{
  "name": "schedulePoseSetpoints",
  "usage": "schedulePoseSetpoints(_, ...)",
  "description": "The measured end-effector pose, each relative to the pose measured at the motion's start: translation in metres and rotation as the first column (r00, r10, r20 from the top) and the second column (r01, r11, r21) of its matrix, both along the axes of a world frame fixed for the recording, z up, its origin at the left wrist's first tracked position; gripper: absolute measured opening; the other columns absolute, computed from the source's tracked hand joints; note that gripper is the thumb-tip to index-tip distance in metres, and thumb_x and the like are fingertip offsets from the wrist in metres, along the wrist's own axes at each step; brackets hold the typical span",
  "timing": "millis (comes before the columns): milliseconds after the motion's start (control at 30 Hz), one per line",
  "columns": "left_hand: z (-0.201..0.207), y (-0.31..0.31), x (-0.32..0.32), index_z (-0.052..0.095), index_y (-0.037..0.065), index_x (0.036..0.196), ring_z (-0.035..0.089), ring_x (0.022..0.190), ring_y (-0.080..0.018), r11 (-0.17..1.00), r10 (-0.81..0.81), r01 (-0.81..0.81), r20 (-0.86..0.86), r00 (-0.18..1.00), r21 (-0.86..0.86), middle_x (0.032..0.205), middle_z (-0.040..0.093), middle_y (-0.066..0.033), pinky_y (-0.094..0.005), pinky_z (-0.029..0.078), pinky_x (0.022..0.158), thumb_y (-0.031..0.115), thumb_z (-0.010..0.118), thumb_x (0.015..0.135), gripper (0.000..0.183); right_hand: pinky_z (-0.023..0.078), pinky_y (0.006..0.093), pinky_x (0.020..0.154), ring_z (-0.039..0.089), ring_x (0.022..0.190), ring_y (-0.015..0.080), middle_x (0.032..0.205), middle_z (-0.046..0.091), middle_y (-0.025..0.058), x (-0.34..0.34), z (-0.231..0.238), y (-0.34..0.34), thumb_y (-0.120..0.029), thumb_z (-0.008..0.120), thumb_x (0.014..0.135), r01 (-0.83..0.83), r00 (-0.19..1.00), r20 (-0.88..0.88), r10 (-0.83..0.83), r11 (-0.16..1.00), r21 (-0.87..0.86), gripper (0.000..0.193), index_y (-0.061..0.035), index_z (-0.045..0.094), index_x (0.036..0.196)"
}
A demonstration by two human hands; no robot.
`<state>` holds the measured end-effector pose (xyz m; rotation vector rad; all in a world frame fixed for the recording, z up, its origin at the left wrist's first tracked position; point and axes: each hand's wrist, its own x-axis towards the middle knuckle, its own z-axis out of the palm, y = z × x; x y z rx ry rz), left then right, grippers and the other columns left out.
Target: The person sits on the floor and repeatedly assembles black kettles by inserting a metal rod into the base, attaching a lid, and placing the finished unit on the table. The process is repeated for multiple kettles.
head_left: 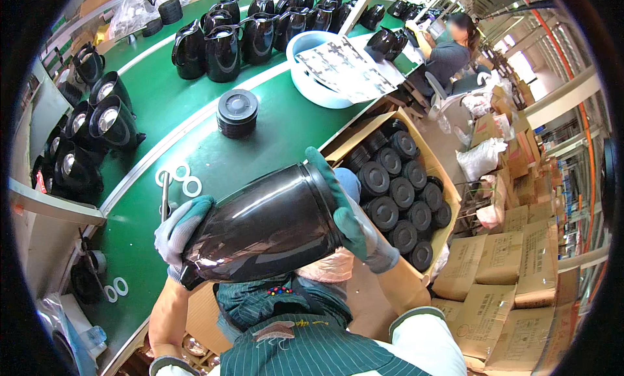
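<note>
A glossy black jug body (260,226) lies sideways between my two hands, in front of my chest. My left hand (185,230), in a grey glove with green fingertips, is closed around its narrower left end, near a small spout-like tip (188,276). With my right hand (348,217), gloved the same way, I grip the wide, ridged right end. A slim metal rod (165,193) stands out next to my left fingers; whether I hold it, I cannot tell. White rings (192,186) lie on the green table beyond that hand.
A stack of black round lids (238,109) stands on the green table (195,139). Black jugs (223,54) crowd the back and left. A blue basin (302,83) bears a patterned sheet. Right are a carton of black lids (403,193), stacked boxes (494,291) and a seated person (448,57).
</note>
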<state>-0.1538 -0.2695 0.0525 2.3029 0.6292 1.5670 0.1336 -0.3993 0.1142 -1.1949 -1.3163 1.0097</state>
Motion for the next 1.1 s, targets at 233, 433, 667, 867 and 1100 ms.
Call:
schedulePoseSetpoints(233, -0.024, -0.005, 0.011, 0.073, -0.005, 0.118, 0.074, 0.099, -0.0250, 0.649, -0.177, 0.233, 0.155, 0.972, -0.724, 0.110, 0.076, -0.0159, -0.0342, 0.057, 0.091, 0.017, 0.079, 0.082, 0.043, 0.028, 0.0451, 0.124, 0.035, 0.152, 0.0367, 0.166, 0.030, 0.0244, -0.014, 0.000, -0.001, -0.063, 0.075, 0.088, -0.004, 0.998, -0.067, 0.017, 0.982, 0.191, 0.108, 0.0077, 0.033, 0.158)
schedulePoseSetpoints(433, -0.068, -0.025, -0.002, 0.073, -0.002, 0.120, 0.074, 0.101, -0.0245, -0.313, -0.215, 0.679, 0.746, 0.631, -0.664, 0.114, 0.076, -0.0145, -0.0364, 0.058, 0.091, 0.017, 0.077, 0.086, 0.040, 0.032, 0.0526, 0.120, 0.039, 0.147, 0.0463, 0.161, 0.030, 0.0303, -0.008, 0.018, 0.001, -0.066, 0.086, 0.070, -0.256, 0.916, 0.395, 0.066, 0.855, 0.452, 0.115, 0.0071, 0.049, 0.150)
schedulePoseSetpoints(667, -0.007, -0.001, 0.007, 0.073, 0.002, 0.122, 0.074, 0.102, -0.0275, 0.779, -0.288, 0.194, -0.065, 0.955, -0.597, 0.117, 0.075, -0.0152, -0.0400, 0.061, 0.091, 0.018, 0.073, 0.091, 0.034, 0.026, 0.0403, 0.125, 0.035, 0.153, 0.0331, 0.168, 0.032, 0.0184, -0.017, -0.001, -0.015, -0.056, 0.065, 0.097, 0.099, 0.963, -0.259, -0.073, 0.991, 0.087, 0.101, 0.0032, 0.020, 0.165)
schedulePoseSetpoints(867, 0.047, 0.021, 0.015, 0.079, 0.006, 0.110, 0.077, 0.098, -0.0292, 0.967, -0.237, 0.256, -0.357, 0.904, 0.008, 0.113, 0.076, -0.0139, -0.0374, 0.061, 0.084, 0.012, 0.075, 0.079, 0.032, 0.017, 0.0374, 0.130, 0.025, 0.158, 0.0228, 0.174, 0.016, 0.0093, 0.023, -0.068, -0.053, -0.031, 0.039, 0.114, -0.015, 0.967, -0.239, -0.088, 0.916, -0.400, 0.066, -0.0041, 0.011, 0.168)
schedulePoseSetpoints(1100, -0.084, 0.006, -0.041, 0.062, -0.001, 0.138, 0.071, 0.111, -0.0265, 0.265, -0.254, 0.482, 0.422, 0.870, -0.835, 0.130, 0.070, -0.0153, -0.0375, 0.057, 0.097, 0.041, 0.074, 0.092, 0.063, 0.023, 0.0588, 0.124, 0.016, 0.156, 0.0529, 0.170, 0.012, 0.0319, -0.002, -0.066, -0.015, -0.073, 0.068, 0.086, -0.151, 0.939, 0.344, -0.012, 0.884, 0.442, 0.117, -0.0063, 0.018, 0.168)
